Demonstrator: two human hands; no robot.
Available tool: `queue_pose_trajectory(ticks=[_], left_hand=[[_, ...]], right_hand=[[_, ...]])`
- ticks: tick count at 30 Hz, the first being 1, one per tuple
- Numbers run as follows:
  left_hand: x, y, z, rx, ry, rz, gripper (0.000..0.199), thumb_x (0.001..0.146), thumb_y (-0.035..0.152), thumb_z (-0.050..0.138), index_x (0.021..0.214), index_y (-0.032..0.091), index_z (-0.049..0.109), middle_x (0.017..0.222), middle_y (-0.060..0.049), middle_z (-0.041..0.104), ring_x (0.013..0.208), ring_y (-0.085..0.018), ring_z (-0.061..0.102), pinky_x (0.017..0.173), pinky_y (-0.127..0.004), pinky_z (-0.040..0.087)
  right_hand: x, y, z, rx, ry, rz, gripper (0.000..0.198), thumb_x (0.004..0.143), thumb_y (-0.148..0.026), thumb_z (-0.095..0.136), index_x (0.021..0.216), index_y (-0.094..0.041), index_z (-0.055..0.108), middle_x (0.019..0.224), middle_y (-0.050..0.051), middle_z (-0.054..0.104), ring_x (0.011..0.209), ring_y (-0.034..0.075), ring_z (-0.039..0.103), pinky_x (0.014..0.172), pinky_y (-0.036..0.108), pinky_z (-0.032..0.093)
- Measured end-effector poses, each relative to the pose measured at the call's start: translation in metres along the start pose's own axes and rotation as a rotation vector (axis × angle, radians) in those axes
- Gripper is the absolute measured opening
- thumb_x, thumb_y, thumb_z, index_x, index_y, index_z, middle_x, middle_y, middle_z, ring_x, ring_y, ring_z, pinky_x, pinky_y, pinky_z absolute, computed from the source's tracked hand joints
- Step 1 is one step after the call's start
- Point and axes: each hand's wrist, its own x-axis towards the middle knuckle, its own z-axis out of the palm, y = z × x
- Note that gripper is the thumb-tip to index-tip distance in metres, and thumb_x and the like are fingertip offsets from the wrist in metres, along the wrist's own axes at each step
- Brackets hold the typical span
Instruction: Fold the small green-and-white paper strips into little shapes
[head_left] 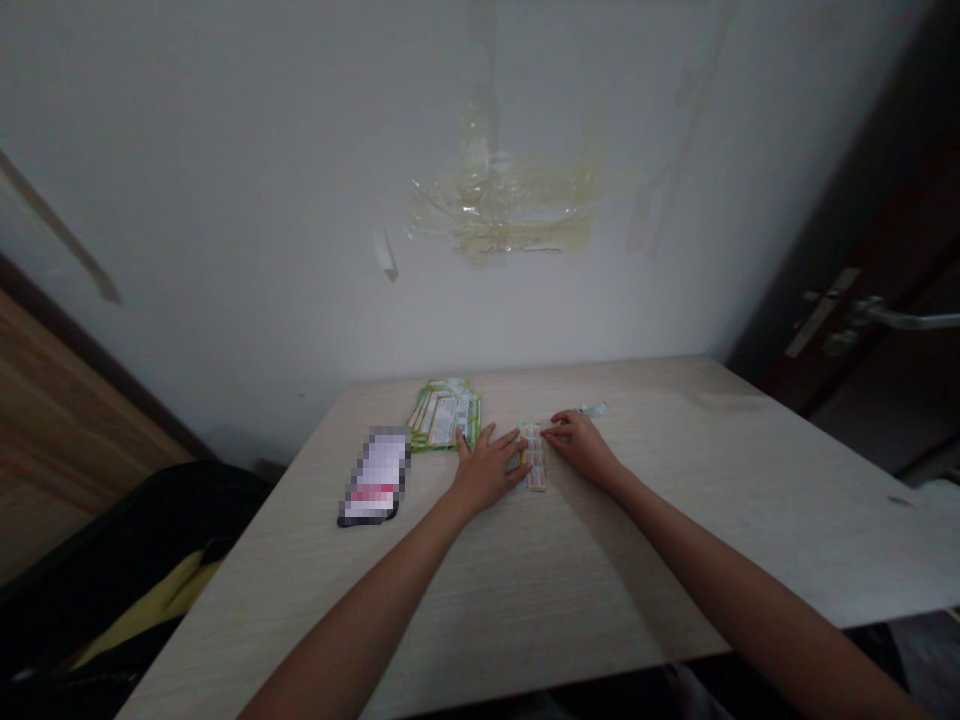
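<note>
Left hand (491, 472) and right hand (583, 448) both bare: slim fingers, narrow wrists. Left forearm (382, 590) and right forearm (705, 555) also bare, slender, thickening toward the elbows. Dark, pale-mottled material (876, 650) bottom right; can't tell if it's clothing.

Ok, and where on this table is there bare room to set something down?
The widest bare patch of table lies right of the right forearm. Another lies toward the near edge, between that and the left forearm. It is crowded farther back, where the phone, green-edged papers, left hand, printed strip and right hand sit close together.
</note>
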Motion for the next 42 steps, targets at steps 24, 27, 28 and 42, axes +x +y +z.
queue_pose_trajectory(ticks=[24,27,28,42], left_hand=[[0.001,0.002,-0.003,0.017,-0.015,-0.003,0.049,0.091,0.064,0.041,0.134,0.043,0.052,0.150,0.003,0.049,0.144,-0.036,0.029,0.108,-0.079,-0.005],[0.001,0.002,-0.004,-0.002,-0.019,-0.010,0.049,0.090,0.065,0.043,0.134,0.044,0.052,0.150,0.003,0.049,0.143,-0.036,0.030,0.108,-0.079,-0.007],[0.001,0.002,-0.005,-0.006,-0.017,-0.009,0.049,0.090,0.065,0.044,0.133,0.044,0.053,0.150,0.004,0.049,0.143,-0.036,0.031,0.107,-0.080,-0.008],[-0.001,0.003,-0.008,0.017,-0.007,-0.007,0.047,0.091,0.065,0.042,0.132,0.044,0.054,0.149,0.004,0.050,0.142,-0.036,0.033,0.108,-0.080,-0.006]], right_hand=[[-0.004,-0.020,-0.009,-0.065,-0.045,-0.005,0.021,0.088,-0.030,0.063,0.104,-0.023,0.074,0.112,0.008,0.064,0.106,0.023,0.059,0.096,0.037,0.045],[-0.003,-0.021,-0.010,-0.059,-0.050,0.007,0.021,0.085,-0.030,0.066,0.104,-0.023,0.074,0.112,0.008,0.065,0.106,0.022,0.059,0.097,0.037,0.045],[-0.003,-0.020,-0.010,-0.052,-0.053,0.005,0.022,0.085,-0.030,0.067,0.104,-0.024,0.073,0.112,0.008,0.065,0.107,0.022,0.059,0.097,0.036,0.045],[-0.014,-0.018,-0.019,0.002,-0.130,-0.089,0.046,0.077,-0.035,0.074,0.122,-0.023,0.068,0.129,0.014,0.058,0.118,0.028,0.057,0.100,0.044,0.047]])
